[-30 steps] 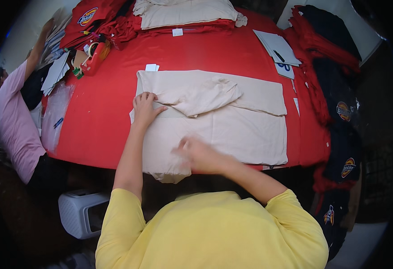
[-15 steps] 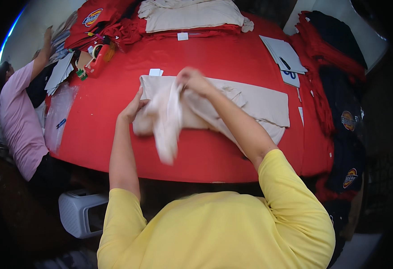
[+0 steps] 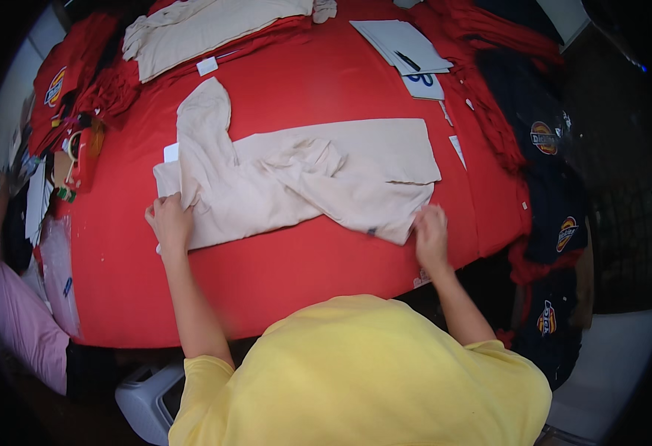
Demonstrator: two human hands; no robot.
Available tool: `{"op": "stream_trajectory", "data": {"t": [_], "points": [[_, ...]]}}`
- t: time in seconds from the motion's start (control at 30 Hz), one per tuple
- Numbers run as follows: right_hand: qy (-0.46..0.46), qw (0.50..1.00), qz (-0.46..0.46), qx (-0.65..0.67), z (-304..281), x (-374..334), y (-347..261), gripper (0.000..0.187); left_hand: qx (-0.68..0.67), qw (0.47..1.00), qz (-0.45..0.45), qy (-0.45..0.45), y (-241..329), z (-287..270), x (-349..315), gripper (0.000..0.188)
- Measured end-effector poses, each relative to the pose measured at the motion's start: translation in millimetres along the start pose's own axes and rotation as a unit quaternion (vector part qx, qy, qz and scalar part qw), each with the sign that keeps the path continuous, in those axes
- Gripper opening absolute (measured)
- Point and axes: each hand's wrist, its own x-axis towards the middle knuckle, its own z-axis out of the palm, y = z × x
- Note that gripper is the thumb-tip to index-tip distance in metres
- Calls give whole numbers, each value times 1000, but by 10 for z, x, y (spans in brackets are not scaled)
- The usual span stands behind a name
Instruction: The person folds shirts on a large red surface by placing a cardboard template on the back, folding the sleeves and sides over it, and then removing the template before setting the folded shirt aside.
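Observation:
A beige shirt, partly folded, lies across the red cloth of the table in front of me. One sleeve sticks out toward the far side, and a bunched fold crosses the middle. At the shirt's left end my left hand pinches the fabric near its edge. My right hand is at the near right corner, its fingers closed on the hem. A corner of white card shows from under the shirt's left part.
Another beige garment lies on red ones at the back. White cards with a black pen lie far right. Dark garments with round emblems hang or lie along the right edge. At left are a clear plastic bag, a co-worker's pink sleeve and a grey stool.
My right hand has moved from the shirt's upper middle to its near right corner. The lifted, blurred cloth now lies flat, with a sleeve pointing away. The view has shifted to the right.

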Motion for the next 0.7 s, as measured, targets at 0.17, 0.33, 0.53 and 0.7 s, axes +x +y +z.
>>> {"op": "stream_trajectory", "data": {"t": [0.17,0.33,0.53,0.7], "points": [[118,972,200,23,125,1667,530,15,-95,985,68,125,-170,455,35,14],[69,962,204,-165,705,1965,785,14,-97,978,98,157,-430,558,94,13],[176,978,86,-72,457,1792,749,16,-118,987,36,99,-267,453,149,16],[-160,963,42,-214,685,1270,-77,48,-123,986,-51,97,-291,496,133,25]]}}
